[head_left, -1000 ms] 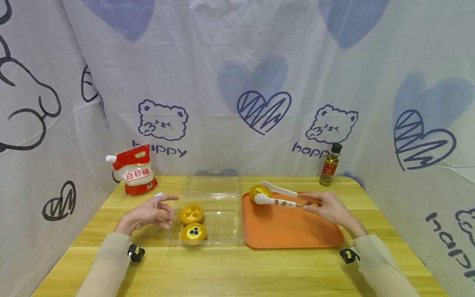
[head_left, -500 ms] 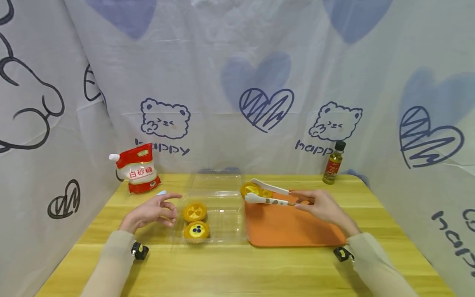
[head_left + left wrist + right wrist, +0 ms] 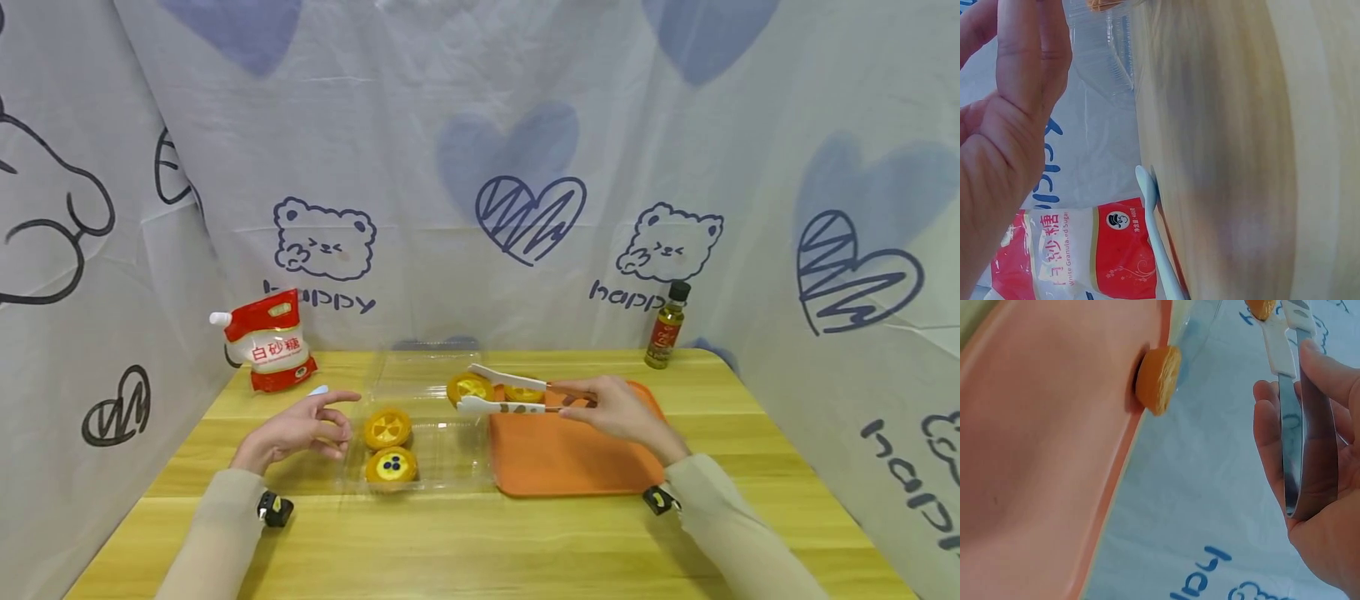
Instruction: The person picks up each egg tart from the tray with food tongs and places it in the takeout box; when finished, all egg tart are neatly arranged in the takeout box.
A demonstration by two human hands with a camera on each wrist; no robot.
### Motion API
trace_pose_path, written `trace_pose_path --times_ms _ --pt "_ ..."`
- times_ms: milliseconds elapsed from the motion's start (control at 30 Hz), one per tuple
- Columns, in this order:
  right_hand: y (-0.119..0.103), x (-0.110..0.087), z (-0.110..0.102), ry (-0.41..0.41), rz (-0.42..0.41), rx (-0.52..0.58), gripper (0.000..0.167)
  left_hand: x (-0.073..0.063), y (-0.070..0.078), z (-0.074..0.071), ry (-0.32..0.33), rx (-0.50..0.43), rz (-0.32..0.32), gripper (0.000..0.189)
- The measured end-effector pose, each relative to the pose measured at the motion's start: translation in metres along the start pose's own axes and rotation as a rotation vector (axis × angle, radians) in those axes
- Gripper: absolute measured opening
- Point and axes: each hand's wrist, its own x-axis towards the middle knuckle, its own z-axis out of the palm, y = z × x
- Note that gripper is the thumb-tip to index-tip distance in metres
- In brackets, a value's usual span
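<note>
My right hand holds a pair of tongs with white tips and a metal spring body, seen closely in the right wrist view. Between the tips is a yellow-topped egg tart, raised at the right rear of an opened clear plastic box. Two tarts sit in the box's left half, one with an orange wedge pattern and one with blue dots. Another tart rests on the orange tray by its back edge. At the box's left side, my left hand has loosely bent fingers and holds nothing.
A red and white bag of white sugar stands at the back left, with a pale blue spoon near it. At the back right is an oil bottle. A printed cloth hangs behind the wooden table.
My right hand has carried the tart in the tongs leftward, from over the tray to the box. The tart on the tray has come into sight behind it. My left hand stays put.
</note>
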Motion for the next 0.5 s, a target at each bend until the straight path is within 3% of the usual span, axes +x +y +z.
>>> trace_pose_path --times_ms 200,500 --pt "-0.012 0.007 0.007 -0.04 -0.094 -0.035 0.039 0.0 0.0 0.001 0.001 -0.003 0.0 0.075" --pt "-0.027 0.02 0.022 -0.092 -0.086 -0.122 0.04 -0.001 0.001 0.001 0.002 0.0 -0.003 0.074"
